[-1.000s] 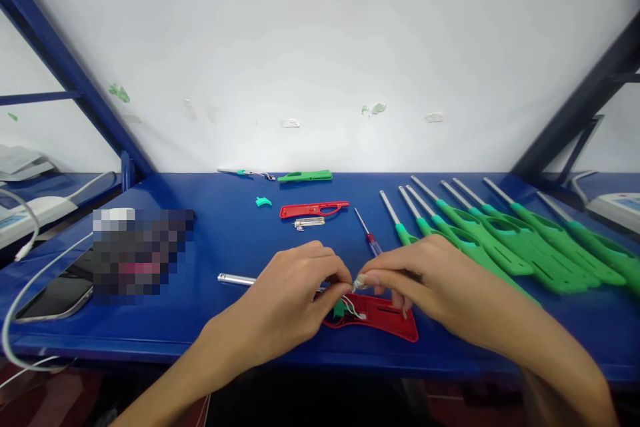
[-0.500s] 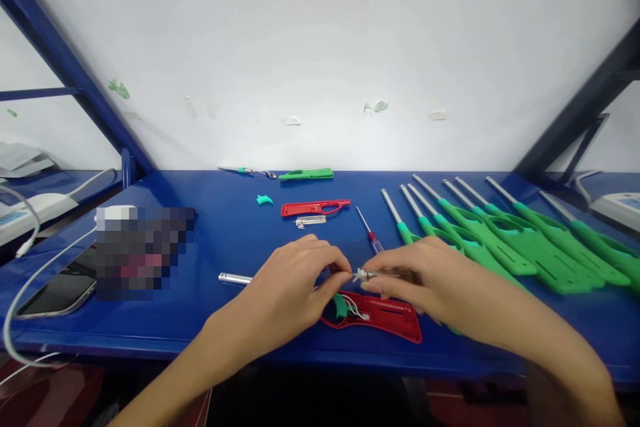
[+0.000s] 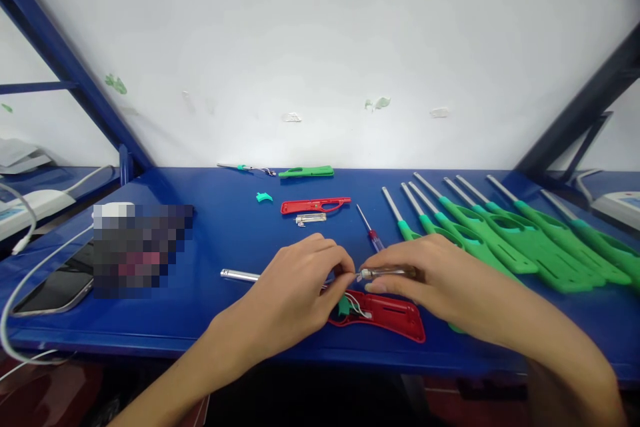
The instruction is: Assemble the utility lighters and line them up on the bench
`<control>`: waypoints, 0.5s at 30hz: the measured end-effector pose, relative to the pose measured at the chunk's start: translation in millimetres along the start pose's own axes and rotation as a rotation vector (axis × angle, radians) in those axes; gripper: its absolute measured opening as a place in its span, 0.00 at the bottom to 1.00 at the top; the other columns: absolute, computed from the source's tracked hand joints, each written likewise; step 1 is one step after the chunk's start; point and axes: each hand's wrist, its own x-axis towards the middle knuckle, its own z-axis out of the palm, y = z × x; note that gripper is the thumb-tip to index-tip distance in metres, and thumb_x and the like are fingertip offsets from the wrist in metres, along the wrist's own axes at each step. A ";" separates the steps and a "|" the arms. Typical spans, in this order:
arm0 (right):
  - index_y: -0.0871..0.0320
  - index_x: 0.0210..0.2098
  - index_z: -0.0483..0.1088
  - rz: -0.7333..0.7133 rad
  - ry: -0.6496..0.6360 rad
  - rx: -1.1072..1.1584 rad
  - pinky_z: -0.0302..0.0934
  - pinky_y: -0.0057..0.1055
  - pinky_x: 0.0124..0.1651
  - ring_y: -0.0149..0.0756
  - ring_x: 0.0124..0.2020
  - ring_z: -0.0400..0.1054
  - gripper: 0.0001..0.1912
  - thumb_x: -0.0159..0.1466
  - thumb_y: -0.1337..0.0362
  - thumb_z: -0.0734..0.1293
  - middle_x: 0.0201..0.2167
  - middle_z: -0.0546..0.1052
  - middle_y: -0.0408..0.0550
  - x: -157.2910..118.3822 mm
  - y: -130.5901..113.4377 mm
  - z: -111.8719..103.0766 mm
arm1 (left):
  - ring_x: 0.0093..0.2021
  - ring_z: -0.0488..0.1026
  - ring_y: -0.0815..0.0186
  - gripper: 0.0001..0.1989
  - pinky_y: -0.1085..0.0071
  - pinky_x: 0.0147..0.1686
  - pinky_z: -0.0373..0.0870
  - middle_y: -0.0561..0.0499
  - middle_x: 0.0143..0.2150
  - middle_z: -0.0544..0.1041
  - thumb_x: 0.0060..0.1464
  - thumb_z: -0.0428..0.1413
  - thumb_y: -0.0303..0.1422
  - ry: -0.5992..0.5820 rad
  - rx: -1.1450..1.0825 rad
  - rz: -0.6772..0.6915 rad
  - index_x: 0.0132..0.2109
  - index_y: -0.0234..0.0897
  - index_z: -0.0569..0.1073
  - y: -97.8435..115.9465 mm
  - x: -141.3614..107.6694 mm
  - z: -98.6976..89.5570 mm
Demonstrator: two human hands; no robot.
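Between thumb and fingers, my right hand [image 3: 417,270] holds a small brownish see-through cartridge [image 3: 393,272] with a pale fitting at its left end. My left hand [image 3: 310,287] is pinched at that end; whatever is between its fingertips is too small to make out. Below both hands lies an open red lighter shell [image 3: 400,317], with a green trigger [image 3: 344,305] and white wires in it. A metal tube [image 3: 240,275] sticks out to the left from behind my left hand.
Several green lighters [image 3: 530,247] lie at the right. Behind my hands are a screwdriver [image 3: 371,230], another red shell half [image 3: 310,205], a clear cartridge [image 3: 311,218], a teal piece [image 3: 264,197] and a green shell [image 3: 306,172]. A phone [image 3: 57,287] lies left.
The metal tube and the red shell have shifted slightly right in view. My hands stay together, with the cartridge still in my right hand and more of it showing.
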 end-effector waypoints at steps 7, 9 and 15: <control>0.45 0.45 0.83 0.031 -0.046 0.011 0.67 0.36 0.51 0.41 0.49 0.77 0.18 0.78 0.48 0.63 0.47 0.82 0.44 -1.1 3.0 -0.5 | 0.45 0.77 0.63 0.11 0.65 0.50 0.68 0.55 0.45 0.82 0.76 0.51 0.28 -0.047 0.012 -0.029 0.50 0.42 0.79 -4.9 -2.4 -10.6; 0.44 0.49 0.81 0.061 -0.035 0.000 0.66 0.37 0.54 0.42 0.52 0.75 0.16 0.78 0.48 0.63 0.49 0.81 0.44 -5.7 2.7 0.5 | 0.49 0.77 0.62 0.13 0.64 0.52 0.68 0.53 0.48 0.82 0.76 0.49 0.27 -0.022 0.040 -0.020 0.53 0.41 0.79 -6.3 -7.0 -14.9; 0.45 0.50 0.77 0.119 0.050 -0.022 0.65 0.35 0.46 0.38 0.41 0.77 0.08 0.76 0.52 0.68 0.44 0.83 0.39 -22.9 -2.8 18.6 | 0.51 0.77 0.59 0.11 0.61 0.56 0.71 0.49 0.52 0.81 0.72 0.56 0.29 0.071 0.022 0.072 0.57 0.41 0.78 -9.3 -32.2 -3.9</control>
